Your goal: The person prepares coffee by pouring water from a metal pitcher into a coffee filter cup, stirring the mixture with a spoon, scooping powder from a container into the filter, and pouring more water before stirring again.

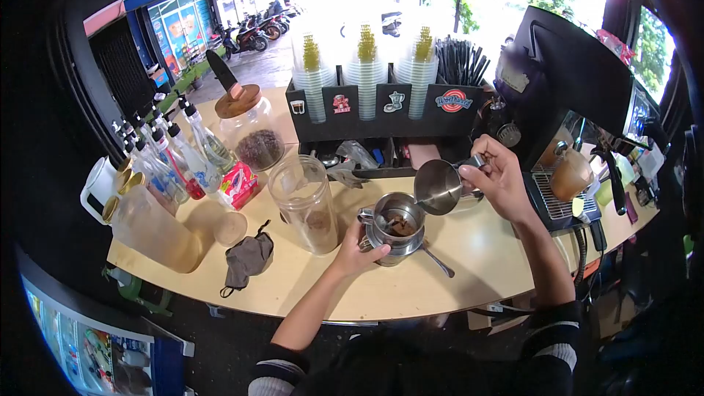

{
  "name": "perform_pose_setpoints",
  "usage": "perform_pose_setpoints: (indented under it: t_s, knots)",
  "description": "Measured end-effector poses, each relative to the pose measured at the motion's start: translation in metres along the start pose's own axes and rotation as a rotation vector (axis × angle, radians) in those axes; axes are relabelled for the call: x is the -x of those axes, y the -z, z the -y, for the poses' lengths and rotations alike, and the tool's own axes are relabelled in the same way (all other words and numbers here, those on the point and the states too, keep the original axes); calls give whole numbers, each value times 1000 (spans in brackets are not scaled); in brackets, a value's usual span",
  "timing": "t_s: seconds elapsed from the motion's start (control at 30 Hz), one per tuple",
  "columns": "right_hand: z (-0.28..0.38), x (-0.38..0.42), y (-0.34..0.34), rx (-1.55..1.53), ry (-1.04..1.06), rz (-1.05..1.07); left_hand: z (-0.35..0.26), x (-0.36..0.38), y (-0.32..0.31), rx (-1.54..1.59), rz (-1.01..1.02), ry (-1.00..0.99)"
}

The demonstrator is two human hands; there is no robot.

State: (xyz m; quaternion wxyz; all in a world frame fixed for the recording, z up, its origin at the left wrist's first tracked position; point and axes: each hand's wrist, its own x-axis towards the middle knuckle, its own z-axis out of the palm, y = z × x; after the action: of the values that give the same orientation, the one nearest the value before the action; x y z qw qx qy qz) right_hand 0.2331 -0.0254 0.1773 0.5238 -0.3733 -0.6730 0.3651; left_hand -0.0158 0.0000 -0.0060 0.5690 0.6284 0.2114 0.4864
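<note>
My right hand (499, 180) is closed on the handle of a steel milk pitcher (438, 189), which is tilted to the left with its spout over a metal drip coffee filter (397, 221). Brown coffee grounds (400, 227) show inside the filter. Around the lower part of the filter, on its left side, the fingers and thumb of my left hand (359, 255) are closed. What the filter rests on is mostly hidden. A spoon (440, 261) lies on the table just right of it. Left of the filter stands a tall clear plastic jar (302, 209).
On the wooden table (330, 301) are a dark cloth pouch (248, 258), a jug (154, 227), several pump bottles (183, 154), a red packet (240, 185) and a wooden-lidded glass jar (253, 132). A black cup rack (352, 114) stands behind; an espresso machine (565, 103) is at right.
</note>
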Motion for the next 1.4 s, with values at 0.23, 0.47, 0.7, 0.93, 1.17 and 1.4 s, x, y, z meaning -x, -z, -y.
perform_pose_setpoints:
  t_s: [0.23,0.47,0.7,0.93,1.17,1.4]
  knots:
    - [4,-10,-7,134,22,30,-1,-1,-2,0,6,-39]
    - [11,-15,-16,291,115,64,-3,-1,-4,21,-5,-39]
    - [14,-15,-21,322,88,72,-9,-1,-6,12,-7,-21]
    - [16,-15,-19,385,92,76,-7,-2,-5,28,3,-30]
    - [17,-12,-14,411,104,64,-4,-1,-5,37,6,-25]
    - [16,-11,-8,417,89,40,-5,-1,-4,26,-3,-8]
